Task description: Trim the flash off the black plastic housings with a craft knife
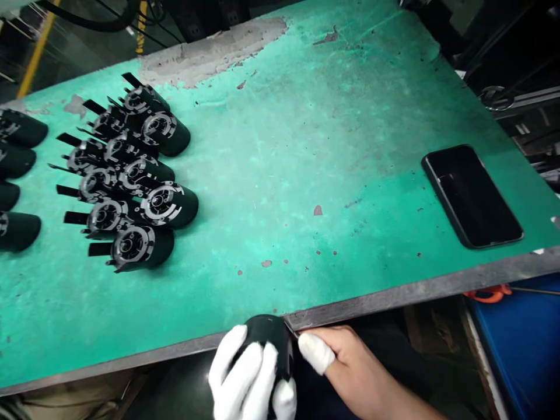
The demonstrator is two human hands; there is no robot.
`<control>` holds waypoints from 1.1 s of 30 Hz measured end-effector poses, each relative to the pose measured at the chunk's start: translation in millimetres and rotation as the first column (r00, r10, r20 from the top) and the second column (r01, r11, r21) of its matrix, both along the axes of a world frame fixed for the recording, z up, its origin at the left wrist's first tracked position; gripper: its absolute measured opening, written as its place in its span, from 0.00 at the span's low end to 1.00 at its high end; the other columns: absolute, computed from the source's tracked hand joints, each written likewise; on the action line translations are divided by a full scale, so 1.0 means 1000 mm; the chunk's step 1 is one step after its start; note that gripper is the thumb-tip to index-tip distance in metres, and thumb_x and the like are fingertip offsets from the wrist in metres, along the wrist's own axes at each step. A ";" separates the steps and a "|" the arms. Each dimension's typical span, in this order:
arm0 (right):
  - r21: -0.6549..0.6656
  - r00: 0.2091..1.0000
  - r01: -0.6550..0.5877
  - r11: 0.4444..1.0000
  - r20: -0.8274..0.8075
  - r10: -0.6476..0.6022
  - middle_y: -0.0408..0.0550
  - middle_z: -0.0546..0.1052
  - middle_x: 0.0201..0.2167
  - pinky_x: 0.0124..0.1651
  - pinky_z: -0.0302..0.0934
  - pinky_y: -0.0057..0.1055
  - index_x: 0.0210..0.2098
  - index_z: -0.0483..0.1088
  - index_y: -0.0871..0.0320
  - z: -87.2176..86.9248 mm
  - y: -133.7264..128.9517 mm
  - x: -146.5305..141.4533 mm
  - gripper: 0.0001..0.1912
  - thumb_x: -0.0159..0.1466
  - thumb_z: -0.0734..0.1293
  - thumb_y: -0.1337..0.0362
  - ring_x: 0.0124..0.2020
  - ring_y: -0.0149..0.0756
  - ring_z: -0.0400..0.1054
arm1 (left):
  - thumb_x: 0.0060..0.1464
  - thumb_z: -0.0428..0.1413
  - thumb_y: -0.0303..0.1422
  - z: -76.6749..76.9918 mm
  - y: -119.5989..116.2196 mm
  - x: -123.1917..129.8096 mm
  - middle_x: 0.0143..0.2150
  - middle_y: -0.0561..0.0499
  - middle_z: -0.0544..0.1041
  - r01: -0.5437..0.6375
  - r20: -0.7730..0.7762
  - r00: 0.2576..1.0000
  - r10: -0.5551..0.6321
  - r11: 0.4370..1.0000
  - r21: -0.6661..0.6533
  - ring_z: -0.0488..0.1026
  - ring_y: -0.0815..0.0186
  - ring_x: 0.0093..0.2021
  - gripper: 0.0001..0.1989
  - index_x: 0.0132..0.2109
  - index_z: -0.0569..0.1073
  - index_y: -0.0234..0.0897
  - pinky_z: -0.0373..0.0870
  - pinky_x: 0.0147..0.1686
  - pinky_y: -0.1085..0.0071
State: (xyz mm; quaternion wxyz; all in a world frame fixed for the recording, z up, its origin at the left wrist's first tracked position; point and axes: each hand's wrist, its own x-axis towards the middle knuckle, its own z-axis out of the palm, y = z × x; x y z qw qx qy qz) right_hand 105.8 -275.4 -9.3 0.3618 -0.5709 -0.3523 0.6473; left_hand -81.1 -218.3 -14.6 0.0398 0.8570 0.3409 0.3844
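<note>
My left hand (250, 379), in a white glove, is wrapped round a black plastic cylindrical housing (268, 329) at the table's front edge. The fingers lie across its side and hide much of it. My right hand (345, 359) is bare except for a white cover on the thumb. Thumb and fingers pinch a thin, pointed metal tool (290, 328), whose tip meets the right side of the housing near its upper rim. Most of the tool is hidden in the grip, so its exact kind does not show.
Several similar black housings (164, 248) stand in a cluster on the green table (280, 175), with more at the far left. A black smartphone (475, 198) lies at the right. Below the edge, orange-handled scissors or pliers (490, 293) rest by a blue surface (520, 338).
</note>
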 end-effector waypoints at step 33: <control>0.048 0.985 -0.042 0.998 0.170 0.034 0.43 0.73 0.27 0.38 0.59 0.31 0.27 0.70 0.57 0.006 0.009 -0.005 0.22 0.73 0.57 0.54 0.32 0.36 0.65 | 0.54 0.59 0.28 -0.015 -0.002 -0.005 0.36 0.50 0.68 0.059 0.068 0.996 -0.063 0.996 0.060 0.74 0.49 0.51 0.03 0.35 0.78 0.39 0.79 0.47 0.50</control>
